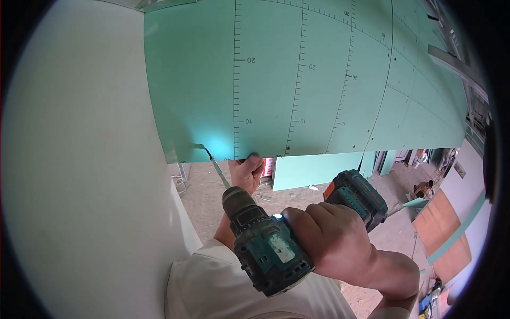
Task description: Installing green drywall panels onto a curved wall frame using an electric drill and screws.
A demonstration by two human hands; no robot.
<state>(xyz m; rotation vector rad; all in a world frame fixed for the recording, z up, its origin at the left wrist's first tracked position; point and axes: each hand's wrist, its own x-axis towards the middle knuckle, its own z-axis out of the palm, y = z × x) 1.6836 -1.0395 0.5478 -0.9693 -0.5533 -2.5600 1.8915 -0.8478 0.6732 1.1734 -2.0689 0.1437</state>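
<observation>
My right hand (340, 242) is wrapped round the handle of a teal and black cordless drill (271, 255), with its battery (356, 199) to the right. A long bit (219, 171) runs from the chuck up to a dark screw (208, 152) near the lower left corner of a green plasterboard panel (186, 90). The drill's lamp throws a bright patch on the panel beside the screw. My left hand (247, 173) grips the panel's lower edge, right of the bit, thumb against it; its other fingers are partly hidden.
A white wall (85, 159) rises close on the left. Another green board (313, 170) stands beyond the panel's lower edge. Metal framing (457, 66) hangs at the upper right. At the far right, a person (423, 190) is low to the floor, near a brown wooden sheet (442, 234).
</observation>
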